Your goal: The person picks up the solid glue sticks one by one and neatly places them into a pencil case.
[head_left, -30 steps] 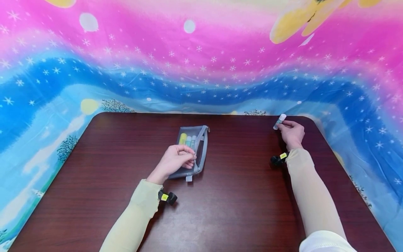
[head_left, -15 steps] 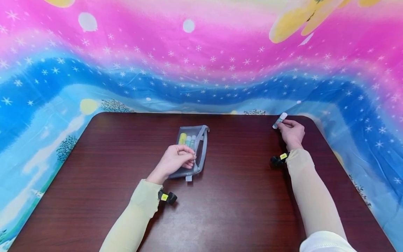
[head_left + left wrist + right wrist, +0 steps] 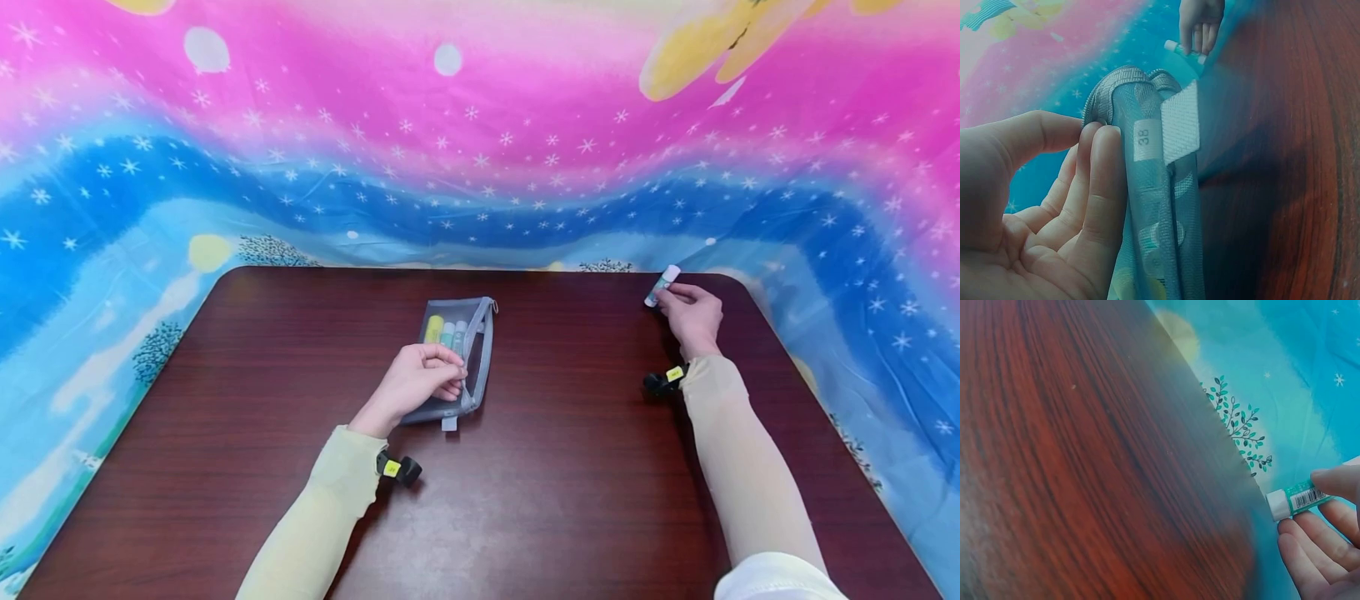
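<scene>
A grey mesh zipper pouch lies on the table with its zipped side gaping to the right. My left hand pinches the edge of that opening between thumb and fingers; the left wrist view shows the pinch on the zipper edge. Through the mesh show a yellow tube and two white-and-green sticks, their lower parts behind my hand. At the far right my right hand holds a glue stick with white ends and a green label. Its barcode shows in the right wrist view, between thumb and fingers.
The dark red-brown wooden table has rounded far corners. A pink and blue cloth with snowflakes hangs around its back and sides. A small white tag sticks out of the pouch's near end.
My right hand has shifted very slightly, and the glue stick has tilted and moved a little up and left. The left hand keeps its pinch on the pouch.
</scene>
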{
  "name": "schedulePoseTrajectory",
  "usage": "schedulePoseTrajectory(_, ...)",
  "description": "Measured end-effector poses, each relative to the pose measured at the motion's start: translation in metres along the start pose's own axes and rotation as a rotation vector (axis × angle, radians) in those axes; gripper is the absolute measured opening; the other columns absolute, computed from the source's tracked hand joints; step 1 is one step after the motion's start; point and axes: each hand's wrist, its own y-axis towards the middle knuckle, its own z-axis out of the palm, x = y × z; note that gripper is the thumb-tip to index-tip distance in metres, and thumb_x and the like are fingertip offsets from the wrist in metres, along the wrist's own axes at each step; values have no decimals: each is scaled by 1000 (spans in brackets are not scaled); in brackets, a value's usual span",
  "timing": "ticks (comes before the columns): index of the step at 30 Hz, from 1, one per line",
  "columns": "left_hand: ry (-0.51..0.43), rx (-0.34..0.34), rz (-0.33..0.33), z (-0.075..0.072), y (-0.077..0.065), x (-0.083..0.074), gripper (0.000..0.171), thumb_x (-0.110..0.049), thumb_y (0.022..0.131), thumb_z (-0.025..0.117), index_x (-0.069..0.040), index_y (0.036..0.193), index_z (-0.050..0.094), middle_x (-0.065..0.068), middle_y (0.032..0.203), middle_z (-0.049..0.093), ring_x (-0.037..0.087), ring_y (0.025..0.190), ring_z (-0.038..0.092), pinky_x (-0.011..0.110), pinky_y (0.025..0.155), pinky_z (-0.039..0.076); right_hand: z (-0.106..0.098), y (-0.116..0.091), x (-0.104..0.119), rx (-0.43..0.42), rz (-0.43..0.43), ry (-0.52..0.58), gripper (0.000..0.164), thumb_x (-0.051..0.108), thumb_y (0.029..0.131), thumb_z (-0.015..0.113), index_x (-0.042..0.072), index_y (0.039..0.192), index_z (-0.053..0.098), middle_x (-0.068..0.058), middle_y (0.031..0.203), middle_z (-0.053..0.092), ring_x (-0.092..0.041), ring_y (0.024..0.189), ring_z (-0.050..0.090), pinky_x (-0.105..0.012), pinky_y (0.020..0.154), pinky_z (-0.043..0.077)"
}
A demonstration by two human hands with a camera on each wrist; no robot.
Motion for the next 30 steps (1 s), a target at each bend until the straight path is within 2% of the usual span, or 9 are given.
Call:
schedulePoseTrajectory(9,3,1,-4,0,0,1,15,-5,93,71,7,102,69,18,86,73,21,68,68,33,68,62,2,-5,-1,24,-6,33,51,34,93,76,4,133,65,3,102,71,-18,98,72,-31,91,56)
schedulePoseTrajectory(19,12,3,-5,-1,0,3,16,-5,93,71,7,103,69,16,85,73,21,68,68,33,69,62,4,-12,4,75,-19,194,50,23,91,79,-4,130,64,7,87,72,-9,82,73,-28,82,59)
schedulePoseTrajectory(30,13,0,9,0,0,2,16,-4,93,70,8,102,69,16,84,72,20,67,68,33,68,62,7,-22,16,160,-33,196,57,26,89,80,-5,134,63,1,102,70,-10,86,74,-36,91,56)
